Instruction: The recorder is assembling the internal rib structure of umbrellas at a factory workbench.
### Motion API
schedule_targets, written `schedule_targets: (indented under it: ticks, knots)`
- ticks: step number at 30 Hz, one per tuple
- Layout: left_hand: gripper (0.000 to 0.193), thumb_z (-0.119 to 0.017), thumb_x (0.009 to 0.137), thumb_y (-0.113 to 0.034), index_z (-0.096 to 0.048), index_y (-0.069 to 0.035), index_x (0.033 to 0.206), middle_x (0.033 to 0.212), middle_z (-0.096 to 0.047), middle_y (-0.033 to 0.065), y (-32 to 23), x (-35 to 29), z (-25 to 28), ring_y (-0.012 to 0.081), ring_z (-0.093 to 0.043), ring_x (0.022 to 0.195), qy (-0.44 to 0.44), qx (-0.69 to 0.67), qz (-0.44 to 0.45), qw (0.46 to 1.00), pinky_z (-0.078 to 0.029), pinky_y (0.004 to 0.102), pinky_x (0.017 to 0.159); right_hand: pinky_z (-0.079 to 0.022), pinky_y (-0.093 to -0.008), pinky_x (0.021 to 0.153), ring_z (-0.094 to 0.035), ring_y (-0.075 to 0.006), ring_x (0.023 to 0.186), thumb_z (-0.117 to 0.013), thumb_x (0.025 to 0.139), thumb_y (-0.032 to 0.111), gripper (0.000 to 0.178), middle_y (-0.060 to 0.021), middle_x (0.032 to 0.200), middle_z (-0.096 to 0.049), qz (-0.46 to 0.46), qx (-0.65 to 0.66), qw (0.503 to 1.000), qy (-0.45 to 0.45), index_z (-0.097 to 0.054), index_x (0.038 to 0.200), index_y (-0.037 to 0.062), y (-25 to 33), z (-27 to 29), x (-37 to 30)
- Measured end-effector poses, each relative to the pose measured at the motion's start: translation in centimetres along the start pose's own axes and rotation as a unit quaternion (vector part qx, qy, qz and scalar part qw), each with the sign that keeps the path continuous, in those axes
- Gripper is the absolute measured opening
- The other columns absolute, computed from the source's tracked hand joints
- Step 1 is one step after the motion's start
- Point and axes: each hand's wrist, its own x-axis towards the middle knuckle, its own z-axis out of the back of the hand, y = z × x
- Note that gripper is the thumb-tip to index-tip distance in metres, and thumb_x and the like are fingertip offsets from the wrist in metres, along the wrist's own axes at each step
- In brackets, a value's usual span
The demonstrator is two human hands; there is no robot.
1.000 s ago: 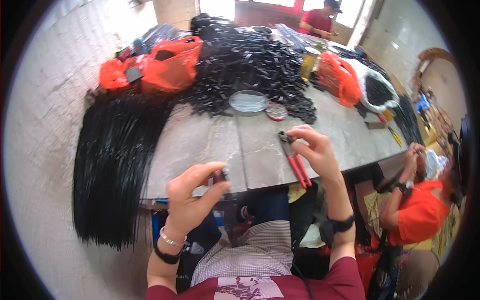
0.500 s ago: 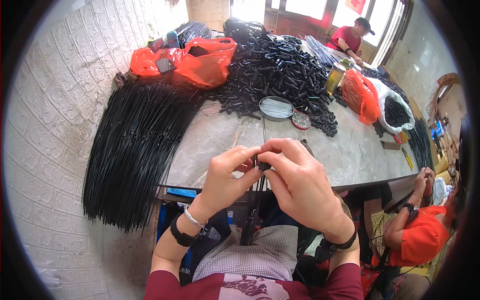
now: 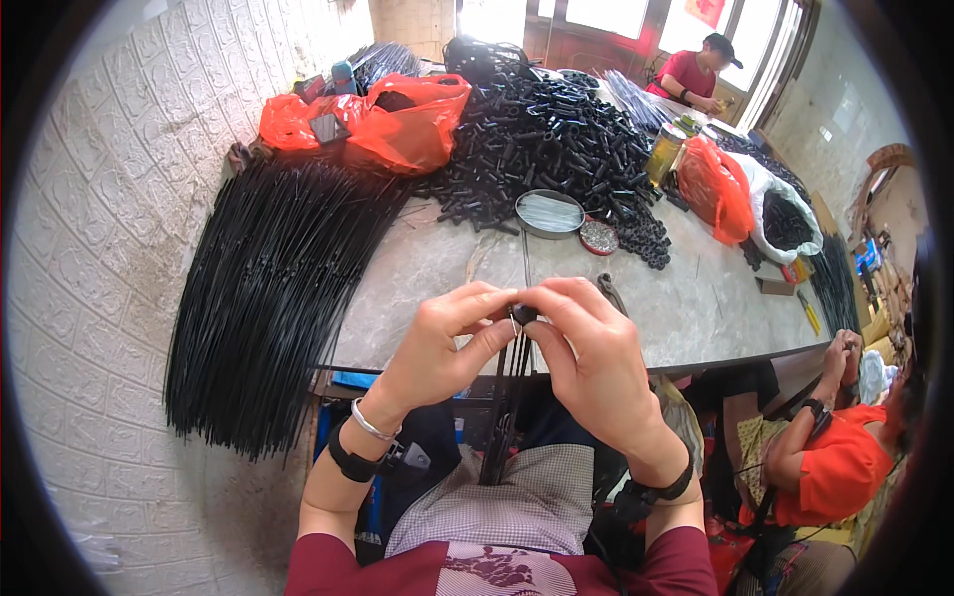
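A small black plastic piece [image 3: 524,314] sits between my fingertips at the table's near edge. My right hand [image 3: 596,348] is closed, pinching this piece with thumb and fingers. My left hand [image 3: 447,338] is closed too, its thumb and forefinger against the piece's left side on a thin, light wire [image 3: 515,327]. Several thin black rods [image 3: 511,387], much like umbrella ribs, hang from the piece toward my lap. Their lower ends rest on a checked cloth [image 3: 542,497]. My fingers partly hide where the rods and wire meet the piece.
Long black rods [image 3: 268,298] overhang the table's left. Behind lie a heap of black tubular parts [image 3: 556,129], an oval tin of thin pins [image 3: 550,214] and a red round tin [image 3: 599,236]. Bags stand left and right. One person [image 3: 835,467] sits at right, another [image 3: 691,79] far back.
My hands have shifted slightly, bringing the black piece a little higher between the fingertips. The rods below it look more spread. The far person's hands have come up from the table.
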Motion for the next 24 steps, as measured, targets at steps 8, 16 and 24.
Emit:
schedule_targets:
  ticks: [8, 16, 24]
  knots:
    - [0.028, -0.059, 0.088, 0.000, -0.060, 0.005, 0.116, 0.095, -0.061, 0.0076, 0.2, -0.3, 0.1, 0.0092, -0.061, 0.080, -0.016, 0.018, 0.012, 1.000, -0.049, 0.0196, 0.066, -0.054, -0.0327, 0.068, -0.066, -0.0267, 0.082, -0.066, 0.079, -0.002, 0.022, -0.0141, 0.103, -0.063, -0.007, 0.116, 0.991, -0.068, -0.061, 0.100, -0.0008, -1.1, -1.8, -0.8]
    - [0.028, -0.060, 0.087, -0.004, -0.063, 0.001, 0.115, 0.095, -0.064, 0.0106, -0.1, -0.4, 0.1, 0.0141, -0.063, 0.082, -0.032, 0.014, 0.019, 0.999, -0.053, 0.0244, 0.069, -0.054, -0.0340, 0.069, -0.065, -0.0300, 0.085, -0.066, 0.077, -0.005, 0.023, -0.0154, 0.098, -0.064, 0.065, 0.024, 0.987, -0.144, -0.062, 0.100, -0.0017, -1.6, -3.2, -0.9]
    - [0.028, -0.061, 0.086, -0.002, -0.063, 0.001, 0.113, 0.093, -0.064, 0.0105, 0.0, -0.8, 0.0, 0.0146, -0.063, 0.080, -0.051, 0.040, 0.006, 0.998, -0.053, 0.0245, 0.069, -0.054, -0.0324, 0.065, -0.064, -0.0264, 0.080, -0.065, 0.072, -0.005, 0.026, -0.0128, 0.096, -0.064, 0.112, -0.046, 0.979, -0.166, -0.063, 0.098, -0.0020, -1.6, -3.5, -0.7]
